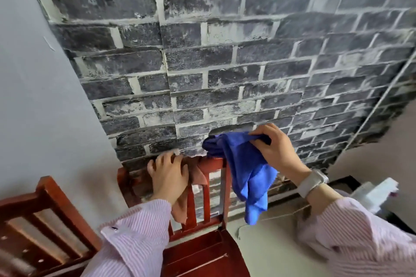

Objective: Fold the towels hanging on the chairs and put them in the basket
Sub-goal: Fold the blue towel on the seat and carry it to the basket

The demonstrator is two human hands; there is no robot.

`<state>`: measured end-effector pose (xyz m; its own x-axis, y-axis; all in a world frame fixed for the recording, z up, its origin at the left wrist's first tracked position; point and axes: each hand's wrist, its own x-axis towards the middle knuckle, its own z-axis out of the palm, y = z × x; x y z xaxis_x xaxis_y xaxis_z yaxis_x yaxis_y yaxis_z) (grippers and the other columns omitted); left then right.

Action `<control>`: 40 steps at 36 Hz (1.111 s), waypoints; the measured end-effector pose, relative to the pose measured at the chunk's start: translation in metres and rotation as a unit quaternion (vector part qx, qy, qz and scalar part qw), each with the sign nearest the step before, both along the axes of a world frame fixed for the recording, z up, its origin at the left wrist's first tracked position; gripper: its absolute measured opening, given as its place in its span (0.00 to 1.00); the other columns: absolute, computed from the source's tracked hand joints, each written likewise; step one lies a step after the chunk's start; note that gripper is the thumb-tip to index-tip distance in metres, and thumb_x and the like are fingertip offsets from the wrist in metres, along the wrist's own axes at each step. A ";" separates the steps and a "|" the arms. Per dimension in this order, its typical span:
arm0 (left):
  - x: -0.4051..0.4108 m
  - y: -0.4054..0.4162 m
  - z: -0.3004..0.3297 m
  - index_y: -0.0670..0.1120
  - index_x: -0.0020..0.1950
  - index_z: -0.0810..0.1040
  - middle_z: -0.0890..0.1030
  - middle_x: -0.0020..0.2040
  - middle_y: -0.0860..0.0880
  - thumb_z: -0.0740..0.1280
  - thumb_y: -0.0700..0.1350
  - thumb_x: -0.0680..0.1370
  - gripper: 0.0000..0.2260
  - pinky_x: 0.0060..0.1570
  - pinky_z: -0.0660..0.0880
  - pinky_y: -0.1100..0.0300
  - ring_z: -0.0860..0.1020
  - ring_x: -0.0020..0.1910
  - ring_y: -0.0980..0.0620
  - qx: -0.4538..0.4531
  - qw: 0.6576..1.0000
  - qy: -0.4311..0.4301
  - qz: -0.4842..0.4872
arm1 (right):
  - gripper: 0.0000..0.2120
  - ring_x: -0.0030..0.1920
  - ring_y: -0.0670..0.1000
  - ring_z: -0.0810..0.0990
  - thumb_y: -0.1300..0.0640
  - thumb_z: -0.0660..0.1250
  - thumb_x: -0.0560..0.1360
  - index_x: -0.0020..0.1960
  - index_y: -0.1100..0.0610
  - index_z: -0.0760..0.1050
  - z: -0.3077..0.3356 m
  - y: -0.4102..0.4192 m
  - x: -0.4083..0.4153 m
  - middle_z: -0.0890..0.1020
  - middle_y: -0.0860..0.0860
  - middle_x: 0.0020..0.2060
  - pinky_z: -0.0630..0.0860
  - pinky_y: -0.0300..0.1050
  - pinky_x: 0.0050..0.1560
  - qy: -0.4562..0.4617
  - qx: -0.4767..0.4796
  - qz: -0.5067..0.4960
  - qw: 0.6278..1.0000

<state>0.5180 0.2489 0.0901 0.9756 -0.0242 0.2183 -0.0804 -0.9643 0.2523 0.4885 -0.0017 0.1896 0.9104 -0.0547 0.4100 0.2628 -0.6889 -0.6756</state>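
A blue towel (245, 173) hangs from my right hand (273, 148), which pinches its upper edge just above the top rail of a red wooden chair (211, 162). The towel's lower part droops over the chair's right post. My left hand (168, 175) lies on a pinkish-brown towel (198, 177) draped over the same chair's top rail, fingers spread and bent over the rail. Most of that towel is hidden under my hand and sleeve. No basket is in view.
A second red wooden chair (38, 213) stands at the lower left. A dark brick-patterned wall (225, 63) is right behind the chairs, with a plain grey wall (33, 96) on the left. White objects (378, 193) sit at the right edge.
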 end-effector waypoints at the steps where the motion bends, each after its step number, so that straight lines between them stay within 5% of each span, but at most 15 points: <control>1: 0.000 -0.005 0.006 0.49 0.63 0.74 0.72 0.65 0.47 0.59 0.52 0.77 0.17 0.65 0.58 0.44 0.66 0.67 0.45 -0.031 0.999 -0.027 -0.029 | 0.09 0.43 0.49 0.74 0.72 0.66 0.69 0.46 0.63 0.79 0.010 -0.006 -0.005 0.75 0.52 0.42 0.65 0.21 0.45 -0.008 -0.006 -0.003 1.000; 7: -0.017 -0.065 0.078 0.49 0.66 0.71 0.73 0.61 0.55 0.62 0.48 0.78 0.16 0.60 0.69 0.62 0.72 0.59 0.57 -0.278 0.927 -0.039 -0.248 | 0.06 0.43 0.41 0.75 0.69 0.68 0.70 0.46 0.62 0.80 0.050 -0.042 -0.037 0.77 0.49 0.43 0.66 0.24 0.46 0.011 -0.036 0.021 0.999; 10: -0.032 -0.097 0.106 0.53 0.65 0.71 0.74 0.59 0.59 0.61 0.52 0.78 0.16 0.50 0.75 0.65 0.77 0.53 0.55 -0.328 0.889 0.010 -0.319 | 0.05 0.41 0.47 0.75 0.64 0.67 0.73 0.47 0.60 0.81 0.058 -0.058 -0.054 0.79 0.50 0.39 0.68 0.28 0.41 0.063 -0.056 0.010 0.996; 14: -0.045 -0.135 0.121 0.55 0.63 0.72 0.76 0.59 0.57 0.63 0.56 0.74 0.17 0.53 0.72 0.69 0.74 0.58 0.60 -0.393 0.834 0.092 -0.377 | 0.07 0.37 0.40 0.75 0.64 0.65 0.74 0.49 0.61 0.81 0.061 -0.083 -0.073 0.81 0.48 0.38 0.70 0.33 0.41 0.069 -0.044 -0.031 0.996; 18: -0.056 -0.166 0.115 0.60 0.59 0.68 0.74 0.59 0.57 0.72 0.55 0.69 0.22 0.54 0.71 0.69 0.72 0.60 0.57 -0.424 0.781 0.211 -0.407 | 0.08 0.39 0.42 0.75 0.64 0.64 0.75 0.52 0.64 0.80 0.071 -0.104 -0.089 0.80 0.52 0.41 0.69 0.28 0.36 0.030 0.014 -0.076 0.997; 22: -0.069 -0.194 0.109 0.58 0.64 0.67 0.71 0.59 0.62 0.75 0.50 0.68 0.27 0.62 0.70 0.55 0.71 0.62 0.57 -0.391 0.771 0.273 -0.421 | 0.08 0.33 0.34 0.74 0.64 0.65 0.74 0.51 0.62 0.81 0.079 -0.120 -0.099 0.81 0.50 0.40 0.70 0.31 0.39 -0.010 0.050 -0.089 0.995; 25: -0.077 -0.215 0.106 0.59 0.59 0.70 0.76 0.55 0.62 0.72 0.49 0.71 0.20 0.60 0.72 0.58 0.75 0.58 0.59 -0.370 0.774 0.263 -0.441 | 0.09 0.32 0.29 0.74 0.66 0.64 0.74 0.52 0.60 0.80 0.082 -0.130 -0.108 0.80 0.45 0.39 0.69 0.29 0.41 -0.036 0.069 -0.091 0.993; 29: -0.084 -0.239 0.096 0.50 0.55 0.76 0.81 0.49 0.55 0.69 0.46 0.74 0.10 0.57 0.76 0.55 0.80 0.50 0.57 -0.342 0.808 0.196 -0.439 | 0.08 0.28 0.34 0.74 0.65 0.64 0.75 0.50 0.56 0.78 0.095 -0.153 -0.117 0.79 0.35 0.25 0.71 0.30 0.34 -0.139 0.232 -0.172 0.947; 35: -0.087 -0.255 0.086 0.55 0.70 0.62 0.69 0.62 0.61 0.72 0.46 0.72 0.30 0.60 0.72 0.58 0.73 0.60 0.55 -0.389 0.770 0.271 -0.428 | 0.06 0.32 0.39 0.77 0.63 0.64 0.75 0.49 0.57 0.79 0.096 -0.165 -0.127 0.82 0.40 0.28 0.76 0.36 0.36 -0.096 0.294 -0.149 0.939; 40: -0.100 -0.264 0.088 0.44 0.54 0.78 0.81 0.49 0.50 0.65 0.42 0.77 0.07 0.49 0.75 0.67 0.79 0.48 0.54 -0.326 0.820 0.211 -0.421 | 0.06 0.42 0.53 0.76 0.61 0.64 0.76 0.46 0.55 0.79 0.087 -0.180 -0.125 0.80 0.53 0.38 0.74 0.52 0.45 -0.113 0.390 -0.196 0.892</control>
<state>0.4181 -0.0149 0.1777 0.6644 -0.7407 0.0993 -0.4212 -0.2614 0.8685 0.3635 -0.1820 0.2763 0.6568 -0.7007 0.2786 0.2954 -0.1009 -0.9500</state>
